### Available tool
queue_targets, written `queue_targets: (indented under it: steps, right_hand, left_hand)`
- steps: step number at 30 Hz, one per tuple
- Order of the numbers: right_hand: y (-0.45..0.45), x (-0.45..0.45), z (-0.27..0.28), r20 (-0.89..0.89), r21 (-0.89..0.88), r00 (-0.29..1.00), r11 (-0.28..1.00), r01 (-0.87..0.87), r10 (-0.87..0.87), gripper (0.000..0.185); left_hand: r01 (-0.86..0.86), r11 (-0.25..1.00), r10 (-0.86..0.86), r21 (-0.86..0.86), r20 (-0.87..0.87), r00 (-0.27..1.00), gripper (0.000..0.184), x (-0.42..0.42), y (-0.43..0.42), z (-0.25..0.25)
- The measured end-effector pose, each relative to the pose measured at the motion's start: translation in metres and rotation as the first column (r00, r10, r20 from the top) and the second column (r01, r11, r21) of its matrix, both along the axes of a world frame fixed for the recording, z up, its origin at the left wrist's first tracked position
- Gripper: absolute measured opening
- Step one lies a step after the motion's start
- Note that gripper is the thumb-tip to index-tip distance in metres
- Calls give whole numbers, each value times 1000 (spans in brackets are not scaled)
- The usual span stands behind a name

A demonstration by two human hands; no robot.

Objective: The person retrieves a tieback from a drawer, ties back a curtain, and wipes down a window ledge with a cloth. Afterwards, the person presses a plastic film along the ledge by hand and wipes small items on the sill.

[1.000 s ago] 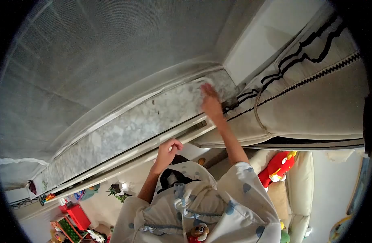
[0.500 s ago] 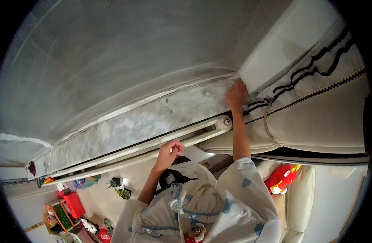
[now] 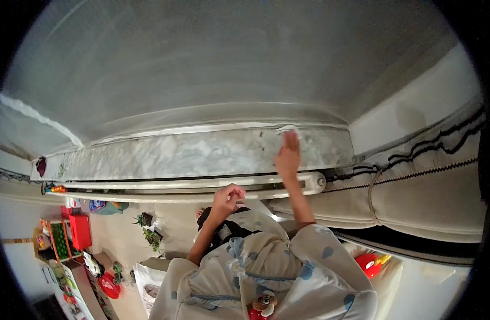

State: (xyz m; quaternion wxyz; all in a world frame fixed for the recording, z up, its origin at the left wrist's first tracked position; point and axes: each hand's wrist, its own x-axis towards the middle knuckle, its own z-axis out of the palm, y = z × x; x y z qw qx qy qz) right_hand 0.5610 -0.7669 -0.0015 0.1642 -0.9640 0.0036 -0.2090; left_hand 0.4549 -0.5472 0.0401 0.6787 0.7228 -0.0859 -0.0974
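Note:
My right hand [image 3: 288, 154] reaches over the marble sill [image 3: 202, 154], its fingers pressed together and stretched forward. Under and just past the fingertips lies a thin white cloth [image 3: 285, 129], partly covered by them. My left hand [image 3: 229, 196] is curled in front of my body, near the sliding frame rail [image 3: 149, 190]; a small pale spot shows between its fingers, too small to name. Small dark marks lie on the marble left of my right hand.
A grey mesh curtain [image 3: 229, 58] hangs along the sill's far side. At the right is a tied beige curtain [image 3: 426, 184] with black trim. Lower left are potted plants [image 3: 153, 237], a red box [image 3: 80, 231] and shelves. A red plush toy [image 3: 368, 265] lies lower right.
My right hand went right to the sill's corner, then came back left along the marble with the white cloth. My left hand stays curled. The view has turned.

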Motion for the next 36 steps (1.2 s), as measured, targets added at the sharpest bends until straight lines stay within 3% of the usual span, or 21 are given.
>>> queue_targets:
  steps: [4,8,12,14,15,17,18,20,22,24,25,27,28,30,33,36]
  right_hand:
    - [108,-3,18,-93,133,980,978,-162,175,61]
    - [197,-1,2,23,172,928,913,-369,371,54]
    - [254,6,4,-24,94,904,902,-422,426,50]
    - [267,10,9,31,267,898,862,-431,440,49]
    - [269,11,12,33,274,899,861,-429,437,49]
    - [254,9,21,30,730,905,609,-311,425,50]
    - [242,4,51,-212,799,896,597,-71,390,49]
    - [213,6,25,38,877,942,440,-191,334,43]
    - [180,-3,35,131,787,961,564,-251,245,40]
    - [155,-7,32,139,563,975,796,-222,173,37]
    - [149,-9,29,137,562,977,800,-212,163,37]
    - [140,-11,31,43,154,996,984,-88,83,35]
    - [137,-7,30,143,181,980,970,-161,136,35]
    - [140,1,38,127,107,977,977,-183,169,37]
    - [147,14,35,98,0,977,981,-192,191,41]
    - [152,17,30,56,-33,983,984,-174,175,44]
  left_hand:
    - [-40,999,38,33,61,997,21,-5,26,-3]
    - [-173,985,173,-6,73,982,24,-10,56,5]
    - [-302,953,297,34,117,948,19,-10,90,2]
    - [-321,944,311,73,121,943,18,-7,106,4]
    - [-343,933,330,108,120,936,17,-5,113,6]
    - [-354,928,340,118,127,932,17,-2,123,9]
    - [-367,922,351,119,136,926,17,1,126,10]
    - [-391,908,359,152,201,911,18,8,132,9]
    - [-400,884,332,242,277,902,22,24,135,13]
    - [-416,827,222,378,460,860,34,47,135,21]
    - [-406,832,213,378,457,863,34,62,132,21]
    - [-403,803,51,439,623,780,40,92,124,17]
    - [-398,808,46,436,625,779,40,104,120,13]
    - [-446,660,-128,604,676,726,45,119,115,4]
    - [-433,602,-186,671,645,741,53,128,113,-2]
    - [-446,581,-195,680,649,736,45,130,114,-3]
